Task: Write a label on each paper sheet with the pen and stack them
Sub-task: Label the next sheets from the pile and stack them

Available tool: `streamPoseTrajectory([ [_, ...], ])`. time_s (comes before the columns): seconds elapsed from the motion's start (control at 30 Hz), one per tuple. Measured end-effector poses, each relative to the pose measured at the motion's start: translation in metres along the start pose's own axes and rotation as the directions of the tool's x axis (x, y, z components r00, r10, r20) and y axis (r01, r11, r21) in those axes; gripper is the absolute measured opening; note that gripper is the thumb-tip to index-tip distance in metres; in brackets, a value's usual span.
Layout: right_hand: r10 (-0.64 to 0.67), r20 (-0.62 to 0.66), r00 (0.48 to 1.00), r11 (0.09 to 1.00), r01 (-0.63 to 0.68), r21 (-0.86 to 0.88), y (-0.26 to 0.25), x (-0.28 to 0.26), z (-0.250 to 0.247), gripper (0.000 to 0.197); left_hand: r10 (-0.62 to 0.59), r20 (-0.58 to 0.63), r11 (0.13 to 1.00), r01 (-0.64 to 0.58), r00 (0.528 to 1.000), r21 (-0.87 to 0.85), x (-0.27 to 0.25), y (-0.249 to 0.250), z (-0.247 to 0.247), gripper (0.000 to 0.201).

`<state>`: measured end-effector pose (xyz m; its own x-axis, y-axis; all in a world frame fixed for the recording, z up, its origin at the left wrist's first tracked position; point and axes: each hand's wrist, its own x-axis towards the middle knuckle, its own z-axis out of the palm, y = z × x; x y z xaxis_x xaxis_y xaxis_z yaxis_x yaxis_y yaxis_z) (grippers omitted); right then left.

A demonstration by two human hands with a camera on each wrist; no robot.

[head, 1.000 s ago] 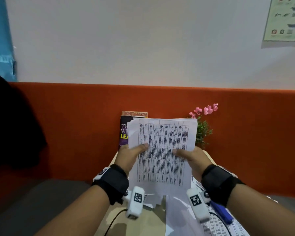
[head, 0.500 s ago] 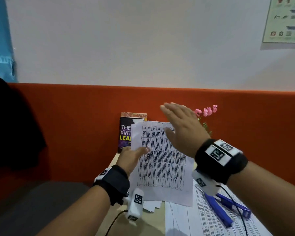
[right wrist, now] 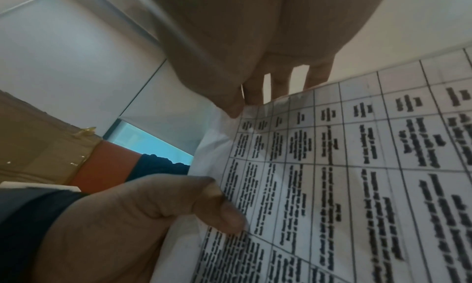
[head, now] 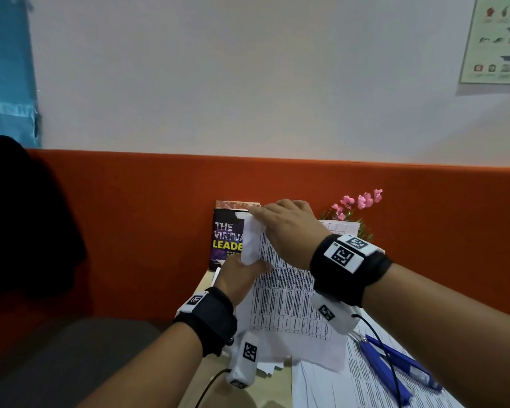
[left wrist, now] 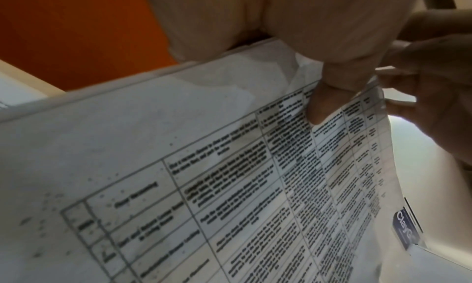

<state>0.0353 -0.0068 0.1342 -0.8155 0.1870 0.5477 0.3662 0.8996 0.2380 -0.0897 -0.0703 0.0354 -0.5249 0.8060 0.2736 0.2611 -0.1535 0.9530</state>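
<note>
- I judge I am between labels: the printed sheet [head: 289, 293] is lifted in the middle of the head view, and the step in hand looks like turning or peeling it to lay it on a pile
- My left hand [head: 242, 273] grasps the sheet at its left edge, thumb [right wrist: 224, 212] pressed on the printed table, fingers hidden behind the paper
- My right hand [head: 289, 228] pinches the sheet's upper left corner, thumb in front and fingers behind, and the corner curls over white there
- The blue pen [head: 395, 363] lies at the lower right on other printed sheets [head: 330, 387] on the desk [head: 274, 390], apart from both hands
- More white sheets [head: 267, 368] poke out below the held one
- Next I would need to set this sheet flat and square, then free my right hand for the pen
- A book [head: 226, 240] and pink flowers [head: 359, 201] stand behind, against the orange partition [head: 130, 216]
</note>
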Motion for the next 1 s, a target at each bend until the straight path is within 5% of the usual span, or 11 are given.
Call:
streamPoseTrajectory([
  [0.23, 0.023, 0.02, 1.0, 0.998, -0.024, 0.052, -0.001, 0.005, -0.007, 0.014, 0.024, -0.016, 0.998, -0.023, 1.0, 0.053, -0.003, 0.003, 0.008, 0.034],
  [0.5, -0.038, -0.036, 0.999, 0.994, 0.041, 0.105, 0.0, 0.007, -0.008, 0.011, 0.097, -0.01, 0.993, -0.096, 0.995, 0.069, -0.004, 0.003, 0.009, 0.027],
  [0.73, 0.153, -0.071, 0.986, 0.936, -0.121, 0.331, 0.022, 0.0, -0.018, 0.029, 0.127, -0.035, 0.986, -0.122, 0.991, 0.117, -0.004, -0.018, 0.003, 0.025],
  [0.8, 0.321, -0.162, 0.933, 0.867, -0.221, 0.447, 0.044, -0.018, -0.018, 0.039, 0.085, -0.076, 0.991, -0.076, 0.994, 0.114, 0.004, -0.025, -0.005, 0.029],
  [0.9, 0.58, -0.256, 0.774, 0.765, -0.408, 0.499, 0.083, -0.068, -0.008, 0.013, 0.025, -0.14, 0.998, -0.017, 0.99, 0.058, 0.014, -0.035, -0.02, 0.025],
  [0.93, 0.62, -0.19, 0.762, 0.742, -0.49, 0.458, 0.095, -0.088, 0.002, 0.009, 0.019, -0.16, 0.999, -0.012, 0.987, 0.044, 0.016, -0.038, -0.023, 0.022],
  [1.0, 0.612, 0.169, 0.773, 0.729, -0.634, 0.259, 0.108, -0.125, 0.03, 0.028, -0.006, -0.188, 1.0, 0.009, 0.982, 0.017, 0.02, -0.043, -0.027, 0.019],
])
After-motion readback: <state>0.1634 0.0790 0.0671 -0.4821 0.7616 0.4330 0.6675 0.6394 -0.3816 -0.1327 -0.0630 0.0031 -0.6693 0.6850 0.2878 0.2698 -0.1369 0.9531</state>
